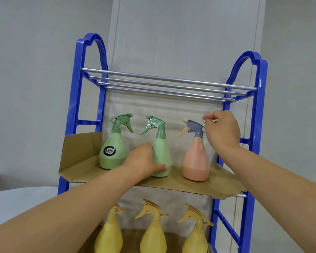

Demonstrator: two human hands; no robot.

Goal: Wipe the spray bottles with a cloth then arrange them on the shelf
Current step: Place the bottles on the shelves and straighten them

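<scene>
Cardboard (171,185) lines the middle tier of the blue rack (78,99), and three spray bottles stand on it in mid-frame.

From the head view, the left hand (144,161) is clamped round the base of the taped green bottle (161,150), with its knuckles just beside the labelled green bottle (113,148). A careless slide to the left could knock that neighbour over.

The right hand (223,130) has curled fingers at the back of the pink bottle (196,161)'s trigger head. I cannot tell whether it actually holds the head. A tug that high up could tip the bottle, since all its weight sits low.

The liner looks thin and overhangs ragged at the lower right, so a hard push might shift it and everything on it. Three yellow bottles (154,232) stand directly below any fall. No cloth is in sight.
</scene>
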